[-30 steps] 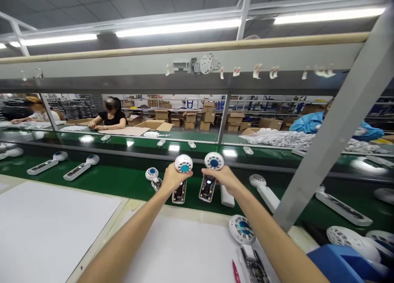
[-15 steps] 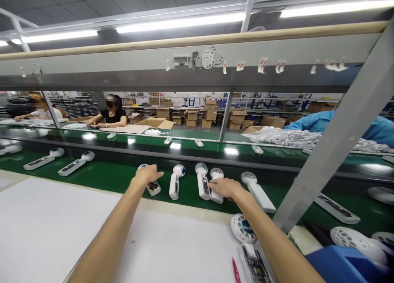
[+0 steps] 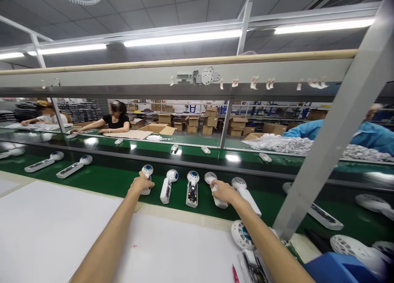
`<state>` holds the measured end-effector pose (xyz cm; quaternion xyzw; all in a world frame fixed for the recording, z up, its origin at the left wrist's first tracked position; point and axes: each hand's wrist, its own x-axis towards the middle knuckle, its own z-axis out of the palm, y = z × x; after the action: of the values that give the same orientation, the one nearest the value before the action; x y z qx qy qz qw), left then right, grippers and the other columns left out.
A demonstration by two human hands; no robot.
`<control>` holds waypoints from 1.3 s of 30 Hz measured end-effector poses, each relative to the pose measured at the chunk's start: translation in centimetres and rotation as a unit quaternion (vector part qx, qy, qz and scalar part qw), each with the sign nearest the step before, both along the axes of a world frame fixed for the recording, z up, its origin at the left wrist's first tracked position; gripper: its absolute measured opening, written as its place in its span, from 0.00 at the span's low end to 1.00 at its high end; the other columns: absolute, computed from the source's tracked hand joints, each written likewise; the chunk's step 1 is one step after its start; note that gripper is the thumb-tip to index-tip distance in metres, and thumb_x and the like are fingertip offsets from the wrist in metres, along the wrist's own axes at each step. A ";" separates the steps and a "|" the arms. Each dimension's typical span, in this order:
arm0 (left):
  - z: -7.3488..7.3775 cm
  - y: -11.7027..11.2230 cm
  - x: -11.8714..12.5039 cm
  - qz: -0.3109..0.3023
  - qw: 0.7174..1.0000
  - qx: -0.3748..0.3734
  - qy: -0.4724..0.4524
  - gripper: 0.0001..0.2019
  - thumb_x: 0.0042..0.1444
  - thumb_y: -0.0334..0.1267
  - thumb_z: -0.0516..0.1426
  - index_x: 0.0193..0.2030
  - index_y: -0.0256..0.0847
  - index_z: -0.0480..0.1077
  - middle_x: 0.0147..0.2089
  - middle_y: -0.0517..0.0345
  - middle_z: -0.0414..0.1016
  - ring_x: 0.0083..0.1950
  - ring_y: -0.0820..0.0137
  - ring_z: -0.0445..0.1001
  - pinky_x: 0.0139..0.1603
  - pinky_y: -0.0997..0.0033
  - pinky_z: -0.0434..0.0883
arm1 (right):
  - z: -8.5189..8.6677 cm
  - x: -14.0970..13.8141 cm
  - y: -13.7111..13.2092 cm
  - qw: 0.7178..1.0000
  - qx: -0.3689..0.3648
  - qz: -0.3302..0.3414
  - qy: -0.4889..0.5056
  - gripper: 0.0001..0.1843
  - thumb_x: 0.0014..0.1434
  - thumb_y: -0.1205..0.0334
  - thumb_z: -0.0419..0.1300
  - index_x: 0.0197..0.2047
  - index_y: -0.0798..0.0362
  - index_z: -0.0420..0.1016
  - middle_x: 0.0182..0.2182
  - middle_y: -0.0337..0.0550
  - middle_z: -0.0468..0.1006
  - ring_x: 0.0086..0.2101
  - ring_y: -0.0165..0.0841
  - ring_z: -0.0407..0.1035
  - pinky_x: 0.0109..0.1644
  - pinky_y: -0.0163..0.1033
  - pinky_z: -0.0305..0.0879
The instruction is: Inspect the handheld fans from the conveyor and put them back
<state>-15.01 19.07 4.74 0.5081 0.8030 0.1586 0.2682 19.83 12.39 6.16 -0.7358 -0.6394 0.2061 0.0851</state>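
Reaching over the white worktable (image 3: pixel 46 229), the left hand (image 3: pixel 140 183) is closing around one handheld fan (image 3: pixel 147 177) while the right hand (image 3: pixel 224 190) is gripping another fan (image 3: pixel 215 188), both lying handle-toward-worker on the green conveyor belt (image 3: pixel 101 178) for easy grasping.

both fans (image 3: pixel 192 188) set on belt (image 3: pixel 101 180); hands grip neighbours.

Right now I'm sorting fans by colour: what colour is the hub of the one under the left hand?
Blue hub, white body, seen in the head view.
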 end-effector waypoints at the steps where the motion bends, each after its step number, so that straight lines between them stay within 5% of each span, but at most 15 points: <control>1: 0.0 0.0 -0.1 0.008 1.000 0.011 -0.016 0.20 0.63 0.42 0.60 0.59 0.38 0.67 0.56 0.47 0.72 0.52 0.61 0.75 0.50 0.56 0.76 | -0.1 0.1 0.0 1.000 0.004 -0.005 0.013 0.18 0.67 0.58 0.62 0.57 0.55 0.71 0.48 0.47 0.75 0.42 0.36 0.74 0.45 0.45 0.75; 5: 1.2 -0.5 0.3 0.019 0.990 0.074 -0.117 0.16 0.63 0.40 0.61 0.55 0.37 0.70 0.54 0.49 0.73 0.52 0.62 0.75 0.50 0.58 0.76 | -0.1 0.7 0.0 0.994 0.032 -0.057 0.087 0.18 0.67 0.58 0.62 0.57 0.56 0.69 0.46 0.45 0.75 0.39 0.34 0.73 0.42 0.42 0.74; 8: 3.8 -1.1 1.7 0.006 0.961 0.150 -0.233 0.15 0.64 0.40 0.60 0.54 0.36 0.70 0.50 0.51 0.74 0.45 0.66 0.76 0.44 0.63 0.77 | 0.9 1.4 0.0 0.976 0.051 -0.107 0.181 0.18 0.68 0.57 0.60 0.57 0.56 0.69 0.45 0.45 0.74 0.37 0.32 0.72 0.39 0.40 0.74; 12: 8.6 -3.2 4.5 -0.046 0.871 0.246 -0.423 0.11 0.68 0.39 0.54 0.51 0.34 0.68 0.43 0.53 0.75 0.36 0.72 0.75 0.34 0.70 0.76 | 3.9 1.2 -0.8 0.930 0.043 -0.094 0.352 0.16 0.70 0.54 0.55 0.53 0.58 0.70 0.38 0.44 0.76 0.29 0.28 0.71 0.29 0.33 0.69; 15: 11.8 -6.2 6.3 -0.092 0.799 0.269 -0.530 0.08 0.65 0.31 0.48 0.44 0.32 0.68 0.42 0.48 0.77 0.32 0.71 0.77 0.33 0.68 0.78 | 6.7 -0.1 -2.4 0.878 0.063 -0.028 0.475 0.14 0.69 0.62 0.50 0.51 0.60 0.70 0.36 0.48 0.79 0.24 0.27 0.68 0.22 0.30 0.62; 19: 14.2 -10.6 8.0 -0.142 0.749 0.273 -0.587 0.11 0.55 0.27 0.53 0.46 0.32 0.66 0.47 0.43 0.79 0.37 0.62 0.82 0.37 0.61 0.81 | 9.6 -2.1 -5.0 0.805 0.152 0.023 0.573 0.21 0.59 0.65 0.53 0.56 0.58 0.69 0.39 0.51 0.81 0.25 0.29 0.70 0.23 0.31 0.67; 28: 15.2 -15.5 9.8 -0.325 0.685 0.289 -0.584 0.29 0.53 0.29 0.58 0.60 0.44 0.52 0.50 0.50 0.76 0.31 0.63 0.81 0.31 0.62 0.79 | 11.5 -5.4 -9.4 0.717 0.313 0.082 0.617 0.31 0.53 0.63 0.61 0.61 0.54 0.66 0.44 0.46 0.79 0.31 0.34 0.77 0.34 0.37 0.76; 35: 14.8 -16.1 10.1 -0.352 0.676 0.268 -0.589 0.36 0.52 0.30 0.59 0.66 0.48 0.49 0.53 0.50 0.74 0.38 0.62 0.82 0.34 0.63 0.79 | 11.9 -6.6 -11.3 0.685 0.377 0.080 0.618 0.31 0.57 0.62 0.59 0.64 0.50 0.62 0.47 0.45 0.79 0.36 0.35 0.77 0.39 0.40 0.76; 39: 14.8 -16.0 10.0 -0.364 0.669 0.268 -0.589 0.36 0.51 0.30 0.60 0.65 0.49 0.50 0.52 0.51 0.75 0.39 0.61 0.82 0.34 0.63 0.79 | 12.3 -6.6 -12.0 0.693 0.354 0.091 0.621 0.30 0.57 0.63 0.57 0.64 0.48 0.61 0.47 0.45 0.80 0.37 0.37 0.78 0.38 0.40 0.77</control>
<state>-4.97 3.08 19.57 0.6109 0.1520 0.5234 0.5743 13.25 0.39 18.43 -0.2940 -0.5302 0.3810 0.6981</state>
